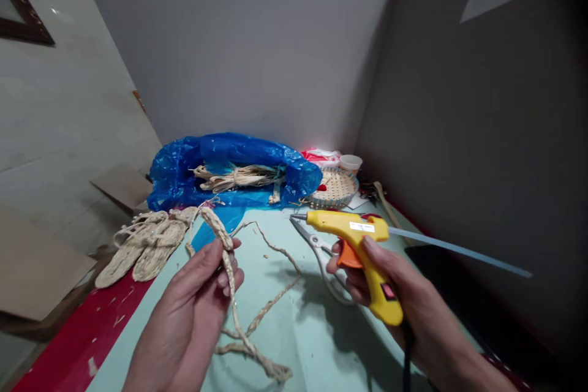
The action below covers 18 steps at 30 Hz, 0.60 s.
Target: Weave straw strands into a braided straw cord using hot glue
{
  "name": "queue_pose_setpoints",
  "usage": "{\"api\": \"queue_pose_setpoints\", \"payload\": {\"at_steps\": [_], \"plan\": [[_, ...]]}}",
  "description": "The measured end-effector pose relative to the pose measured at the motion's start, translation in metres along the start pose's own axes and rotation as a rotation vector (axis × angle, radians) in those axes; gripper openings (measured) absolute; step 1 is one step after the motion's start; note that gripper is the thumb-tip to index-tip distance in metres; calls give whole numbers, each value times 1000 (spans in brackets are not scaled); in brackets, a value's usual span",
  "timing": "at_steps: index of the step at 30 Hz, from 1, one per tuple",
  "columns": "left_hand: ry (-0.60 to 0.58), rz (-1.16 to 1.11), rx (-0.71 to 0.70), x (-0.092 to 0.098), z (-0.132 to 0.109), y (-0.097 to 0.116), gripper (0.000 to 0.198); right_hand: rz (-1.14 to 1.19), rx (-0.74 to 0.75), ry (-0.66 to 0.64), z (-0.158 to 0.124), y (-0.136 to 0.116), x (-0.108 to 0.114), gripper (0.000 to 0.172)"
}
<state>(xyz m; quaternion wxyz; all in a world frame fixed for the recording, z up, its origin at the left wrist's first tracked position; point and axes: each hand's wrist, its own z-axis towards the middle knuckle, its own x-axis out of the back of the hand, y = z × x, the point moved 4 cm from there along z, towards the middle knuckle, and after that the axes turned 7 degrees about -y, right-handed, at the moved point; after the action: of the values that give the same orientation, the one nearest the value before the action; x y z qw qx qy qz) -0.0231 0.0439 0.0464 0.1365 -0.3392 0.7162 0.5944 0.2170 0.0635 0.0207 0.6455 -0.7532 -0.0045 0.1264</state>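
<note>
My left hand [197, 294] pinches a braided straw cord [232, 282] between thumb and fingers; the cord loops up past the fingers and trails down across the pale green table top [298, 337]. My right hand [390, 288] grips a yellow hot glue gun [362, 245] with an orange trigger. Its nozzle points left, toward the cord, and a clear glue stick [459, 251] juts out of its back. Scissors [316, 251] lie on the table just under the gun.
A pair of woven straw sandals [147, 245] lies at the left by the red table edge [87, 331]. Behind, a blue plastic bag [229, 165] holds straw bundles. A woven round tray [335, 187] and a white cup [350, 163] sit at the back right. Dark wall on the right.
</note>
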Motion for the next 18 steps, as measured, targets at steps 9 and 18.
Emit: {"api": "queue_pose_setpoints", "payload": {"at_steps": [9, 18], "plan": [[-93, 144, -77, -3, -3, -7, 12, -169, -64, -89, 2, 29, 31, 51], [-164, 219, -86, -9, -8, -11, 17, -986, 41, 186, -22, 6, 54, 48]]}}
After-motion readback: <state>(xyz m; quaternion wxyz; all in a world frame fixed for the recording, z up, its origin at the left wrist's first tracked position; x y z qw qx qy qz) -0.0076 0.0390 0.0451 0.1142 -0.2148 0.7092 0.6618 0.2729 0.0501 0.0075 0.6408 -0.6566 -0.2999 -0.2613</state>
